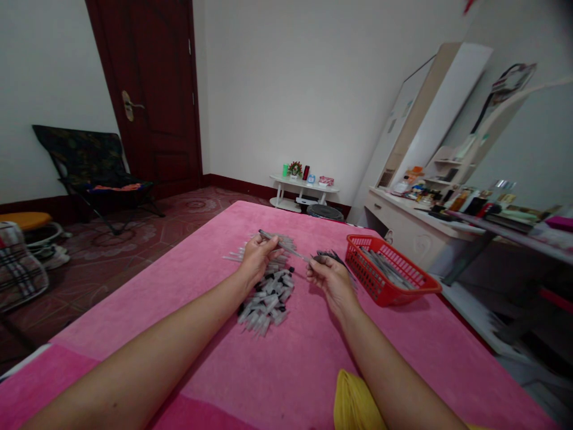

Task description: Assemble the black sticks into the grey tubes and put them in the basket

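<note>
My left hand (259,257) is closed on the back end of a slim, greyish translucent pen (290,248), which slants down to the right. At its tip, the fingers of my right hand (329,276) are pinched together. Below and between the hands lies a heap of small clear and black pen caps (268,301). More slim translucent barrels (233,257) lie behind my left hand, partly hidden by it. Just beyond my right hand is a bunch of thin dark sticks (331,255), also partly covered.
A red plastic basket (380,292) with slim grey pens (387,267) in it stands on the pink cloth (197,269) to the right. Yellow fabric (356,400) shows at the near edge. Beyond are a folding chair (89,155), a low white stand (304,185) and a dressing table (407,221).
</note>
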The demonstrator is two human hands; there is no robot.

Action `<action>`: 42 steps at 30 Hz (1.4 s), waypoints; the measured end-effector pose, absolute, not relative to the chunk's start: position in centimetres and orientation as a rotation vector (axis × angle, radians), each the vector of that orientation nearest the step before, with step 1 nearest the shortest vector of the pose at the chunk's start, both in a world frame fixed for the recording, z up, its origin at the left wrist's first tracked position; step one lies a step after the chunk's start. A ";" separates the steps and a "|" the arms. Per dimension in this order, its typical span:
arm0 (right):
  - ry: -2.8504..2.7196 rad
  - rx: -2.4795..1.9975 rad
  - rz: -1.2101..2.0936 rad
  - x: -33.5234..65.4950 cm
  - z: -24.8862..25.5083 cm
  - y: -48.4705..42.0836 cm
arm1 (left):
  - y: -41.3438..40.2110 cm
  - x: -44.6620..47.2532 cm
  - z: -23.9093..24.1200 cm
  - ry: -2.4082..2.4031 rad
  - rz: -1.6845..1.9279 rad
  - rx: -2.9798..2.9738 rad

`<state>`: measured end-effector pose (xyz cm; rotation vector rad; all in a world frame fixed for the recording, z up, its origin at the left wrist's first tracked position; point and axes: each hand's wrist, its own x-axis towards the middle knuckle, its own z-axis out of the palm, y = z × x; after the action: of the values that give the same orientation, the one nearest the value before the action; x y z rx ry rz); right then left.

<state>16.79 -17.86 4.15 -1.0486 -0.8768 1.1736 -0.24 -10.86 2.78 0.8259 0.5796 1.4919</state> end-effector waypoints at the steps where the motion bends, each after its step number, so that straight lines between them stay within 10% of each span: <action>1: -0.892 -1.040 1.157 16.7 4.1 -17.9 | -10.9 -0.2 2.8 0.582 1.490 0.819; 17: -1.383 -1.198 0.472 16.7 3.5 -17.7 | -12.1 0.7 3.8 0.679 1.381 0.717; 42: -1.120 -1.191 0.907 17.1 5.5 -18.4 | -13.3 1.6 3.6 0.583 1.460 0.823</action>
<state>17.11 -18.36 5.52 -1.1913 -1.1196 0.9070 1.60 -13.27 3.62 0.8234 0.5835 1.4597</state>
